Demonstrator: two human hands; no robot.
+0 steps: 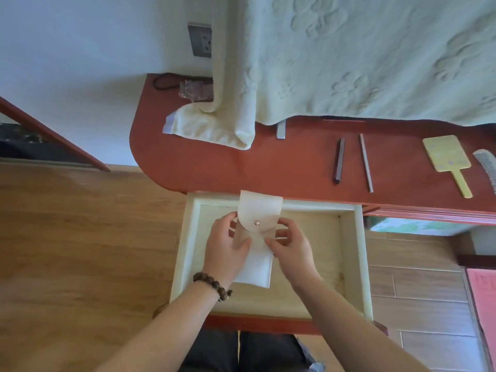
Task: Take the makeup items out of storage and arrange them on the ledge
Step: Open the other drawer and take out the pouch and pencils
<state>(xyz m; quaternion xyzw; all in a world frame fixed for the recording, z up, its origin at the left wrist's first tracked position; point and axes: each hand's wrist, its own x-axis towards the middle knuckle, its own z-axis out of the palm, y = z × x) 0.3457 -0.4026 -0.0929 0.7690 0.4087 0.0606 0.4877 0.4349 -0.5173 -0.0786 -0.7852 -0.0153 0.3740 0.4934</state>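
Both my hands hold a white fabric pouch over the open drawer. Its flap with a metal snap is lifted up. My left hand grips the pouch's left side, and my right hand pinches its right edge at the opening. On the red-brown ledge lie a dark pen-shaped stick, a thin grey stick, a yellow hand mirror and a grey comb at the right edge. What the pouch contains is hidden.
A cream towel hangs over the ledge's back and folds onto its left part. A small grey item peeks from under it. A wall socket, black cord and plastic wrapper sit at the back left. Wooden floor lies left.
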